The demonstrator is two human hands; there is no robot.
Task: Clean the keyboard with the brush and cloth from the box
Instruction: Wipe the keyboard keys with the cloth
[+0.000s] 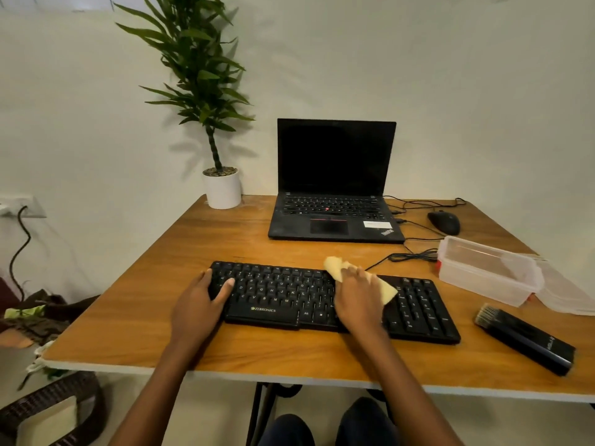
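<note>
A black keyboard lies across the front of the wooden table. My left hand grips its left end, thumb on the keys. My right hand presses a pale yellow cloth onto the keys just left of the number pad, fingers flat over it; the cloth sticks out beyond the hand at both ends. The black brush lies on the table to the right of the keyboard, bristles pointing to the far left. The clear plastic box stands open behind the brush.
An open laptop sits at the back of the table with a black mouse and cables to its right. A potted plant stands at the back left corner. The box's lid lies by the right edge.
</note>
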